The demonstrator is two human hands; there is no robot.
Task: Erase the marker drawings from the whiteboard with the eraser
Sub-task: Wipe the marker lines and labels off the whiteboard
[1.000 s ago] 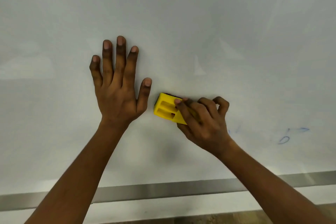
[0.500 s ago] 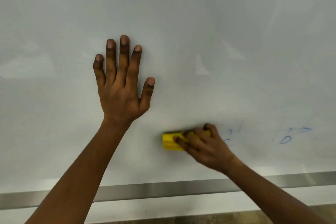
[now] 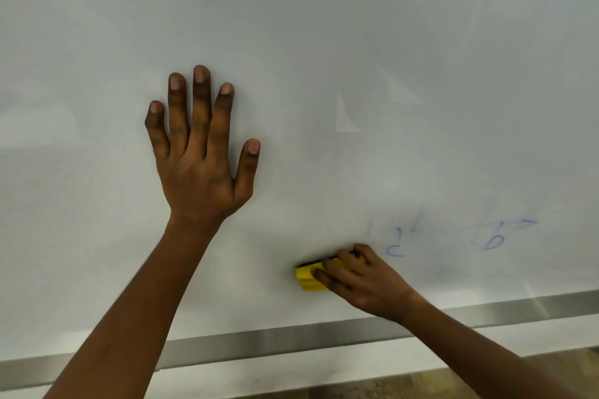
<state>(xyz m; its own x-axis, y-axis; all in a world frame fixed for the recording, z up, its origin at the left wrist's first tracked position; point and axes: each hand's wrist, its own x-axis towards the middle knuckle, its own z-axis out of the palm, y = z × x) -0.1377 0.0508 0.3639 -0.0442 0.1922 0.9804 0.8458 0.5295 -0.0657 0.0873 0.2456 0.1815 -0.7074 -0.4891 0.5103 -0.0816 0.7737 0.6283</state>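
A whiteboard (image 3: 356,26) fills the view. My right hand (image 3: 363,278) grips a yellow eraser (image 3: 308,277) and holds it against the board near the bottom edge. Just right of that hand are faint blue marker marks (image 3: 396,249), and more blue marks (image 3: 494,241) lie further right, among them a small loop and an arrowhead. My left hand (image 3: 201,155) rests flat on the board with its fingers spread, up and to the left of the eraser.
A metal frame strip (image 3: 291,338) runs along the board's bottom edge. Below it, a brownish floor (image 3: 405,387) shows at the lower right. Pale smudges and reflections (image 3: 345,116) lie on the board above the marks.
My right hand has swept the eraser downward from beside my left thumb to near the bottom edge. More blue marks show to its right. My left hand stays flat on the board.
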